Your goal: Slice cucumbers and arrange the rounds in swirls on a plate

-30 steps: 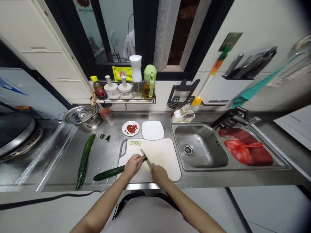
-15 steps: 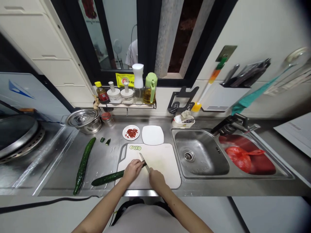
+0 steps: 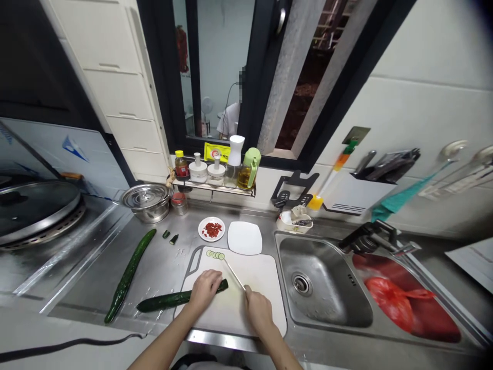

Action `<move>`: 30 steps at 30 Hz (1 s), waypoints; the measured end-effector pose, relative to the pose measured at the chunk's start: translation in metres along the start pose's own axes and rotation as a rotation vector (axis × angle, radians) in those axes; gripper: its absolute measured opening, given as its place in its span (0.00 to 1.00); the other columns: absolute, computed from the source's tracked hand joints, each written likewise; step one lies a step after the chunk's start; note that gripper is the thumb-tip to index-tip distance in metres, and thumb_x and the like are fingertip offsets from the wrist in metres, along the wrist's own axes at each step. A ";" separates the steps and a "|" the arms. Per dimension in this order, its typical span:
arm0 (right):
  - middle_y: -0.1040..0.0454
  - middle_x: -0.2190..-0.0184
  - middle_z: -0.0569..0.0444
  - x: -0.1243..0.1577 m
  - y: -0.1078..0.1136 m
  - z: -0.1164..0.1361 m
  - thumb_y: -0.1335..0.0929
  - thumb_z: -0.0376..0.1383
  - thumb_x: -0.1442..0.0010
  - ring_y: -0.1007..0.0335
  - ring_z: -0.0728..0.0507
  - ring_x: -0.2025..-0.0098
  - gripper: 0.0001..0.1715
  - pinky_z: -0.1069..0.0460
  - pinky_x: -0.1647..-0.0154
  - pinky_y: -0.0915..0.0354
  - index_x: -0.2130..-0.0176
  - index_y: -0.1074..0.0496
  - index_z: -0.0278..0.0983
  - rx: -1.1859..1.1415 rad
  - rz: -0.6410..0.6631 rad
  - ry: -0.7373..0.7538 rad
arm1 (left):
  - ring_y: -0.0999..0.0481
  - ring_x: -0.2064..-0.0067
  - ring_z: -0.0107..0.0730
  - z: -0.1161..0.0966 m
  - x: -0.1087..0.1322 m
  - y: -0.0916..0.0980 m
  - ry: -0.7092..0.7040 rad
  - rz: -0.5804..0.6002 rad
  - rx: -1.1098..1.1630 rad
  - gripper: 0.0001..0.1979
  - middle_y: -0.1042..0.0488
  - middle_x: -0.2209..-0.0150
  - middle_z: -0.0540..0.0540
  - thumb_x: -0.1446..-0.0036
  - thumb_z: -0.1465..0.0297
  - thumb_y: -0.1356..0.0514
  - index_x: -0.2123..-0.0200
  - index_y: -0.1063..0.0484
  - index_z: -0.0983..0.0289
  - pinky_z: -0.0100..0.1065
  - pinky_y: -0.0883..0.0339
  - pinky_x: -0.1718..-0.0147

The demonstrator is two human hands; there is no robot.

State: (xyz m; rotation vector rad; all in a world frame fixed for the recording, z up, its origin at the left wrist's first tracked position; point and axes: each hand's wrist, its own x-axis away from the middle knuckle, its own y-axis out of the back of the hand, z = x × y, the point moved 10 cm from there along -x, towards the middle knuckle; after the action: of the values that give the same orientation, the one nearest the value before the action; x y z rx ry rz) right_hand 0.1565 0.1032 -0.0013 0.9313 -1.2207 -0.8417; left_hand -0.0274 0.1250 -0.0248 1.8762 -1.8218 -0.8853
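My left hand [image 3: 206, 290] is closed over a dark green cucumber [image 3: 165, 301], which lies across the left edge of the white cutting board [image 3: 234, 318]. The cucumber's cut end sticks out past my fingers. My right hand [image 3: 259, 308] grips a kitchen knife [image 3: 234, 273] by its handle, and the blade points up and left. Near the blade's tip several thin cucumber slices [image 3: 215, 255] overlap in a short row at the board's top. A second whole cucumber [image 3: 129, 277] rests on the steel counter to the left. Two small cucumber ends [image 3: 174, 239] lie farther back.
Behind the board are a plate of chopped red pieces [image 3: 211, 229] and a white square plate [image 3: 244, 238]. A double sink [image 3: 323, 288] holding a red plastic bag [image 3: 391, 300] is on the right. A lidded pot [image 3: 146, 201] and a seasoning shelf [image 3: 215, 189] stand behind.
The knife has come away from the cucumber's cut end, moving up and right toward the slices. My left hand still rests on the cucumber. The camera view has shifted.
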 end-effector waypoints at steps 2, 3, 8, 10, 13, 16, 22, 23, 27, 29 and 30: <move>0.22 0.62 0.47 -0.003 0.020 -0.008 0.44 0.26 0.35 0.26 0.41 0.58 0.25 0.51 0.61 0.41 0.46 0.31 0.40 0.070 -0.070 -0.004 | 0.24 0.55 0.40 0.018 -0.011 0.022 0.163 -0.142 0.135 0.18 0.21 0.56 0.58 0.36 0.59 0.49 0.57 0.23 0.62 0.40 0.31 0.52; 0.23 0.61 0.46 -0.004 0.031 -0.010 0.44 0.25 0.36 0.27 0.41 0.57 0.25 0.50 0.59 0.42 0.46 0.30 0.41 0.103 -0.120 0.000 | 0.23 0.55 0.39 0.028 -0.017 0.034 0.252 -0.222 0.211 0.19 0.21 0.56 0.59 0.37 0.58 0.50 0.56 0.24 0.63 0.40 0.30 0.54; 0.26 0.58 0.45 -0.009 0.077 -0.013 0.40 0.27 0.37 0.32 0.40 0.55 0.26 0.48 0.56 0.46 0.42 0.32 0.39 0.182 -0.344 0.044 | 0.22 0.56 0.37 0.014 -0.062 0.048 0.274 -0.142 0.373 0.21 0.21 0.56 0.58 0.41 0.58 0.45 0.52 0.25 0.64 0.37 0.30 0.54; 0.26 0.59 0.45 -0.009 0.086 -0.009 0.39 0.28 0.37 0.34 0.40 0.56 0.26 0.48 0.56 0.47 0.41 0.33 0.40 0.194 -0.402 0.074 | 0.22 0.59 0.36 -0.007 -0.076 0.040 0.201 0.006 0.354 0.21 0.20 0.57 0.57 0.42 0.59 0.43 0.52 0.24 0.64 0.35 0.30 0.55; 0.27 0.60 0.46 -0.009 0.092 -0.003 0.37 0.28 0.38 0.35 0.41 0.57 0.26 0.47 0.56 0.48 0.42 0.33 0.40 0.201 -0.448 0.120 | 0.23 0.56 0.37 -0.036 -0.083 0.032 0.083 0.141 0.265 0.20 0.20 0.57 0.56 0.45 0.59 0.40 0.53 0.22 0.63 0.34 0.32 0.53; 0.27 0.61 0.46 -0.009 0.092 0.001 0.36 0.29 0.38 0.36 0.41 0.57 0.25 0.47 0.56 0.49 0.43 0.32 0.40 0.206 -0.454 0.150 | 0.23 0.56 0.38 -0.052 -0.082 0.027 0.026 0.203 0.191 0.16 0.20 0.57 0.56 0.46 0.60 0.38 0.57 0.20 0.61 0.34 0.34 0.53; 0.27 0.61 0.46 -0.008 0.074 -0.005 0.38 0.28 0.37 0.36 0.41 0.57 0.23 0.47 0.57 0.49 0.43 0.32 0.40 0.212 -0.405 0.139 | 0.25 0.56 0.37 -0.044 -0.074 0.017 0.036 0.163 0.108 0.07 0.21 0.62 0.54 0.47 0.65 0.37 0.68 0.21 0.61 0.34 0.36 0.54; 0.27 0.61 0.46 -0.008 0.069 -0.008 0.38 0.28 0.37 0.36 0.41 0.57 0.24 0.47 0.57 0.49 0.44 0.31 0.40 0.210 -0.391 0.129 | 0.25 0.58 0.36 -0.035 -0.074 0.014 0.070 0.146 0.127 0.07 0.21 0.64 0.54 0.48 0.66 0.37 0.69 0.21 0.62 0.33 0.35 0.56; 0.26 0.61 0.47 -0.005 0.050 -0.027 0.37 0.28 0.38 0.34 0.41 0.57 0.24 0.48 0.56 0.49 0.43 0.32 0.40 0.189 -0.329 0.080 | 0.26 0.67 0.30 0.016 -0.075 0.013 0.314 0.017 0.207 0.08 0.22 0.69 0.53 0.45 0.68 0.40 0.65 0.22 0.64 0.29 0.35 0.65; 0.26 0.60 0.47 -0.002 0.045 -0.037 0.36 0.29 0.38 0.34 0.41 0.56 0.24 0.48 0.56 0.49 0.43 0.31 0.39 0.174 -0.305 0.046 | 0.25 0.67 0.29 0.038 -0.077 0.012 0.410 -0.011 0.173 0.08 0.21 0.68 0.53 0.45 0.70 0.40 0.64 0.22 0.64 0.29 0.35 0.64; 0.25 0.60 0.47 -0.001 0.043 -0.042 0.36 0.29 0.38 0.33 0.40 0.56 0.24 0.48 0.56 0.49 0.43 0.31 0.39 0.168 -0.295 0.027 | 0.25 0.66 0.29 0.045 -0.078 0.010 0.438 0.000 0.145 0.07 0.21 0.67 0.53 0.45 0.71 0.40 0.64 0.22 0.64 0.28 0.35 0.64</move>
State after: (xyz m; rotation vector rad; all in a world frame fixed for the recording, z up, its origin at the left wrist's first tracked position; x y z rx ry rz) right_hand 0.1991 0.1265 0.0337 1.2768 -1.1591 -0.9649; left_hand -0.0619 0.2082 -0.0376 1.9650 -1.6446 -0.3094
